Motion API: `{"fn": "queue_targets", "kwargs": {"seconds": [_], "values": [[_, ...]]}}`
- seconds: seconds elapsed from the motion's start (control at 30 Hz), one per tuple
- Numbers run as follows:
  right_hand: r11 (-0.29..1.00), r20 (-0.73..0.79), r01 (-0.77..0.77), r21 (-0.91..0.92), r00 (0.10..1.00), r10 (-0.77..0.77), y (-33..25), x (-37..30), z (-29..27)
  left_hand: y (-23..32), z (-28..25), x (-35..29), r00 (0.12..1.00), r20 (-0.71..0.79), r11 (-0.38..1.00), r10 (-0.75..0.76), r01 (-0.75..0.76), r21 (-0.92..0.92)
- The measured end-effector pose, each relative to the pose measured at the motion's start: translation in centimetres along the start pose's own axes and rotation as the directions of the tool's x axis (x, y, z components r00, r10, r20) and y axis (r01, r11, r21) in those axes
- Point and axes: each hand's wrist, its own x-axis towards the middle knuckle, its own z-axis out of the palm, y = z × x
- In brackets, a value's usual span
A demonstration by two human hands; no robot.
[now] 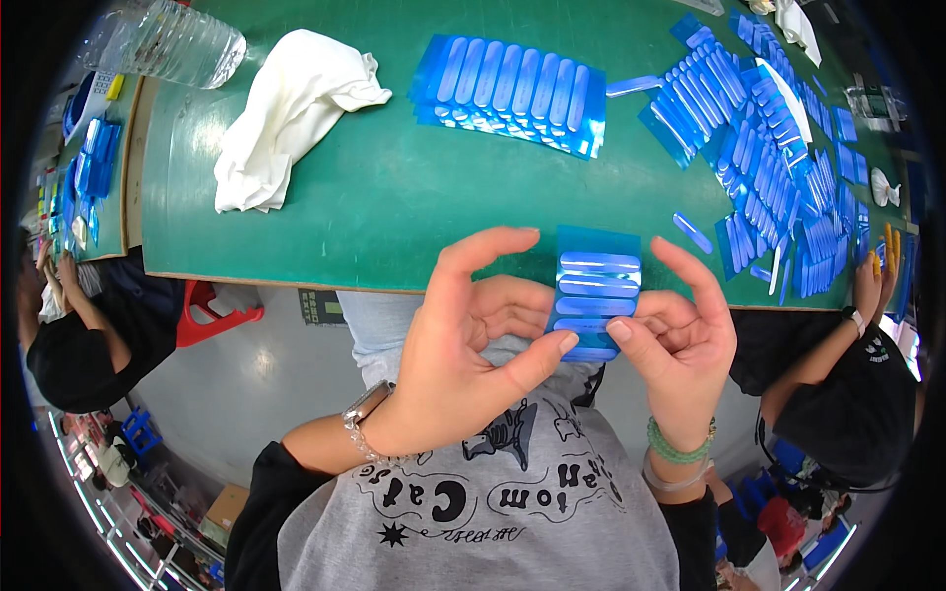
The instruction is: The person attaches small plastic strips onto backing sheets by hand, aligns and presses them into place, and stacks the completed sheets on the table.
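Observation:
A small blue film sheet [598, 288] bearing several glossy rounded strips is held up in front of my chest, just off the table's near edge. My left hand [471, 330] pinches its lower left side, thumb in front and fingers behind, the index finger raised. On the opposite side, my right hand [682, 340] presses its thumb on the lower right edge, with its index finger also lifted away. Beyond my hands lies a neat stack of larger blue film sheets [512, 89] with similar strips. Fingertips behind the held sheet are partly hidden.
A crumpled white cloth [286, 123] and a clear plastic bottle [182, 41] lie on the green table [345, 217] at left. Loose blue strip sheets [764, 167] are heaped at right, near a co-worker's hand [869, 286]. A red stool [212, 313] stands below left; another person sits far left.

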Motion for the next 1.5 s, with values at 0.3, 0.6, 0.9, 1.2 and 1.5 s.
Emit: {"fn": "queue_targets", "kwargs": {"seconds": [0.3,0.6,0.9,1.2,1.5], "values": [[1.000,0.007,0.022,-0.008,1.000,-0.022,0.2,0.1,0.0,0.0,0.0,0.0,0.999,0.002,0.998,-0.036,0.036,-0.055],[1.000,-0.013,0.008,0.001,1.000,-0.008,0.3,0.3,0.0,-0.1,0.0,0.2,0.994,-0.004,0.988,-0.111,0.110,-0.106],[0.999,-0.012,0.016,-0.039,1.000,-0.017,0.2,0.3,-0.2,0.7,0.5,0.9,0.993,0.043,0.992,-0.113,0.110,0.061],[0.999,0.062,0.003,-0.032,0.998,-0.001,-0.1,0.5,-0.1,-0.8,0.1,0.9,0.994,0.061,0.988,0.095,-0.102,0.119],[0.996,0.084,0.064,0.054,0.994,-0.069,-0.6,1.3,1.1,-0.6,0.1,0.9,0.995,-0.024,0.989,0.100,-0.097,0.111]]}}
